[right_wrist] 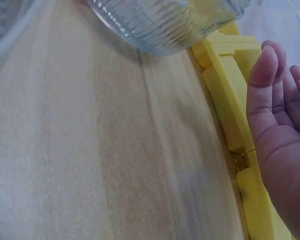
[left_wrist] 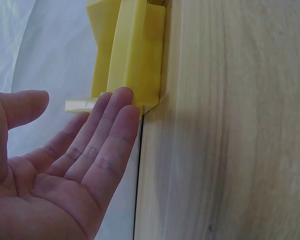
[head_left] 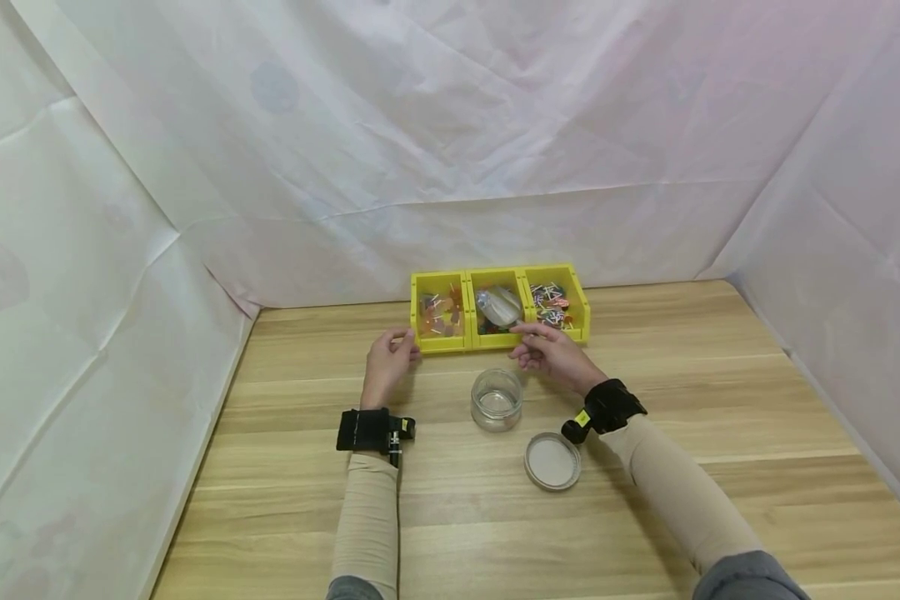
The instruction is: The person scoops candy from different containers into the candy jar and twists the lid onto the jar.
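My left hand (head_left: 392, 358) is at the front left corner of a row of yellow bins (head_left: 444, 343); in the left wrist view its fingers (left_wrist: 105, 135) are nearly straight against the yellow plastic, thumb apart. My right hand (head_left: 555, 357) is in front of the middle bin, fingers bent, and seems to pinch the near end of a clear scoop (head_left: 499, 307) lying in that bin. Only a shiny sliver shows by the fingers in the right wrist view. An open glass jar (head_left: 497, 402) stands just in front of the bins, between both hands.
A round lid (head_left: 552, 462) lies on the wooden table (head_left: 465, 533), near my right wrist. Small candies with white sticks (head_left: 441, 315) fill the left bin, and striped pieces (head_left: 551, 305) fill the right one. White cloth (head_left: 450, 125) hangs behind and at both sides.
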{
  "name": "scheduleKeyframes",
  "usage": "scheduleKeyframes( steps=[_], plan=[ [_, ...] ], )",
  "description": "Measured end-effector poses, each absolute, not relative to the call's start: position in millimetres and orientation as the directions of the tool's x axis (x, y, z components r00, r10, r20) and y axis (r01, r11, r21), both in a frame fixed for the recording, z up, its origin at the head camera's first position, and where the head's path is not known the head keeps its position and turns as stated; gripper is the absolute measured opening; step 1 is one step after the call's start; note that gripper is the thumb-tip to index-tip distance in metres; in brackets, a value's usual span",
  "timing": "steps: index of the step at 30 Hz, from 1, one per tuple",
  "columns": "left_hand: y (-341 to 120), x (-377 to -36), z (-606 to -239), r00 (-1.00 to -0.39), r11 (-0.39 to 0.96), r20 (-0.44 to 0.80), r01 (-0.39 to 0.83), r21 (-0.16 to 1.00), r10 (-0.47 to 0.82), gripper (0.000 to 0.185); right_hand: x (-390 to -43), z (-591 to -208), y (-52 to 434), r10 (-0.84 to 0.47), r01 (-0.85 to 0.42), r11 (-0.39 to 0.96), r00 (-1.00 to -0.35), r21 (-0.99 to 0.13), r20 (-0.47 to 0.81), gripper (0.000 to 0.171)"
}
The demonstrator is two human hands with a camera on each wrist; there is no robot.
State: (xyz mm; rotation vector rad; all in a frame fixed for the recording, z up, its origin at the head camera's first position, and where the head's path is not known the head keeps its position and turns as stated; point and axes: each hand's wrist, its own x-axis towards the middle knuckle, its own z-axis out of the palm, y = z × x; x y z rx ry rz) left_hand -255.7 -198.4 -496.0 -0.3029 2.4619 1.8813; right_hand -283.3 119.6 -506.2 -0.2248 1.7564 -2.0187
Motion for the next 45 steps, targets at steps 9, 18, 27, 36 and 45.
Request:
scheduleKeyframes(
  steps=[9, 18, 27, 36, 45],
  plan=[
    [-200.5, -254.5, -496.5, -0.978, 0.275, -0.148, -0.184, 0.944, -0.146, 0.041, -273.1, -494.3, 121.3, -0.452, 0.203, -0.177, -0.886, -0.963, -0.104, 0.044],
    [-205.1, -253.9, -496.9, -0.978, 0.280, -0.145, -0.183, 0.942, -0.153, 0.041, -262.8, -483.3, 125.0, -0.428, 0.200, -0.175, -0.897, -0.964, -0.109, 0.045],
    [-207.9, -253.8, -498.4, -0.979, 0.280, -0.136, -0.174, 0.944, -0.148, 0.040, -253.1, -480.9, 126.8, -0.423, 0.210, -0.174, -0.898, -0.962, -0.120, 0.042],
    [-209.7, -252.5, -496.4, -0.979, 0.281, -0.144, -0.180, 0.943, -0.144, 0.040, -243.2, -475.0, 125.6, -0.423, 0.204, -0.178, -0.899, -0.963, -0.112, 0.029],
    [-209.9, -252.1, -495.3, -0.979, 0.263, -0.143, -0.176, 0.949, -0.143, 0.041, -239.4, -477.0, 125.8, -0.420, 0.204, -0.195, -0.901, -0.959, -0.106, 0.033]
  ],
)
